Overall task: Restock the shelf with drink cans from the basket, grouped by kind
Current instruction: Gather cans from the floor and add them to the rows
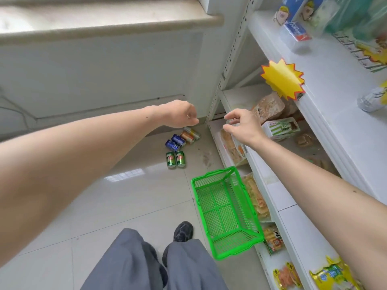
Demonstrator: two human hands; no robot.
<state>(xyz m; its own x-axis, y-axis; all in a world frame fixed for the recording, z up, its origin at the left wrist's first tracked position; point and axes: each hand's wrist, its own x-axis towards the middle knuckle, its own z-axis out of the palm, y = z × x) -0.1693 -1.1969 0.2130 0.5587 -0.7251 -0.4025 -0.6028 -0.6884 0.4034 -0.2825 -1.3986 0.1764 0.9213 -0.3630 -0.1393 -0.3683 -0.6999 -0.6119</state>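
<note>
Green basket: one plastic basket (227, 212) sits on the floor (117, 206) tight against the foot of the shelf (278, 208), with no cans in it.
Cans, count: six stand on the floor beyond the basket, near the wall corner and the shelf's end post.
Green cans: two (176, 159), upright and touching side by side, nearest the basket.
Blue cans: two (175, 142), touching each other, just behind the green pair.
Orange cans: two (191, 135), touching each other, farthest back, close to the wall.
Left hand: left hand (182, 117) hangs above the orange cans, fingers curled in loosely, holding nothing.
Right hand: right hand (240, 127) reaches at the shelf's end, over the edge of a lower shelf board; fingers and thumb spread apart and gently bent, holding nothing.
Shelf goods: packaged snacks fill the lower boards; one striped box (279, 129) lies just right of the right hand; one yellow star tag (282, 79) sticks out from an upper board's edge.
Open room: bare tile lies left of the basket and between basket and cans.
Person: two grey trouser legs and one dark shoe (183, 231) show just left of the basket.
</note>
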